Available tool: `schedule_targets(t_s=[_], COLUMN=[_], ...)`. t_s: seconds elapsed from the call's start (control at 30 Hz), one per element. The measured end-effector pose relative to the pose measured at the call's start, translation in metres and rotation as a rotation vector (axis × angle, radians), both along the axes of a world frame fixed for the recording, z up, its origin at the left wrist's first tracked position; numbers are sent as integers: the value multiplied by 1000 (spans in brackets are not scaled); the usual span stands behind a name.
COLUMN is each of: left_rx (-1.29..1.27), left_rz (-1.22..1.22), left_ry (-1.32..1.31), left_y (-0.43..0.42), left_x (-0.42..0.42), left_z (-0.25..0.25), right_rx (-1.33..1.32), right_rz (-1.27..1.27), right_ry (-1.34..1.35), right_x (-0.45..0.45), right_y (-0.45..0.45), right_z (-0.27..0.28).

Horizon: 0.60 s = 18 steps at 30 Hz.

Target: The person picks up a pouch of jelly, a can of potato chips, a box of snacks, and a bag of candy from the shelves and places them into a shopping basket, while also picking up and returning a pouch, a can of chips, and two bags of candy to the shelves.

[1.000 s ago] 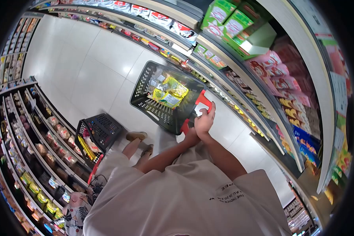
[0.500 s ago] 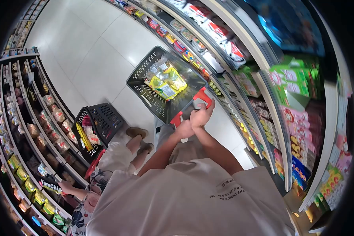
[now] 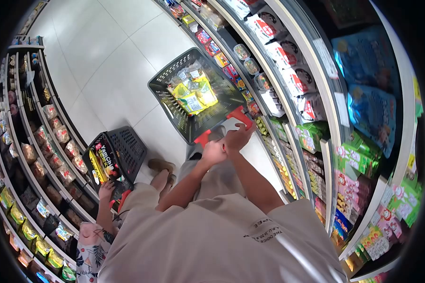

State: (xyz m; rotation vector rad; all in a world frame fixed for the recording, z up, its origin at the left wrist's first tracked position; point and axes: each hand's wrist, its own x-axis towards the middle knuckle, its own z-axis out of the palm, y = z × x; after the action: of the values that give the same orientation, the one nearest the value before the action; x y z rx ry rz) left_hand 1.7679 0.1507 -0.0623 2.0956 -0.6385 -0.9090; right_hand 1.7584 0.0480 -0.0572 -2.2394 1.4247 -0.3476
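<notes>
A dark grey shopping basket [image 3: 158, 87] with perforated sides hangs in front of me. Several yellow and clear snack packets [image 3: 193, 94] lie in it. Its red handle [image 3: 236, 113] reaches back toward my body. My left hand [image 3: 215, 152] is closed on the near part of that handle, fingers curled in a fist. Beside it, my right hand [image 3: 238, 138] wraps the same handle, close against the left hand. Parts of the grip are hidden by the fingers.
On my left, another person's hand [image 3: 107, 189] is at a black chip bag [image 3: 104, 158] in a second dark basket [image 3: 127, 146]. Snack shelves [image 3: 56, 137] line the left side. Packed shelves [image 3: 297, 80] run along the right. Pale floor tiles [image 3: 104, 52] lie between.
The other person's hand has brought the black chip bag from beside the left shelf to their basket. My view has shifted slightly; both my hands stay on the handle.
</notes>
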Motion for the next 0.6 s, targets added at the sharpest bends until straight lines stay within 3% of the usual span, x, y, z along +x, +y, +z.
schedule_targets(t_s=[0.27,0.4,0.5,0.53,0.6], left_rx=[-242,-64,-45,-117,-113], left_rz=[31,-186,-250,-2,368], left_ry=[126,200,375,458,302], left_y=[7,19,46,56,80], left_x=[81,132,176,191,226], left_z=[0,-2,-24,-32,-62], right_rx=[56,33,83,60,34], right_rz=[38,213,440,543,644], right_ry=[-63,-191,86,131,178], right_x=[71,96,100,101,106], right_y=[6,7,-4,-12,-18], right_z=[-3,-4,26,36,49])
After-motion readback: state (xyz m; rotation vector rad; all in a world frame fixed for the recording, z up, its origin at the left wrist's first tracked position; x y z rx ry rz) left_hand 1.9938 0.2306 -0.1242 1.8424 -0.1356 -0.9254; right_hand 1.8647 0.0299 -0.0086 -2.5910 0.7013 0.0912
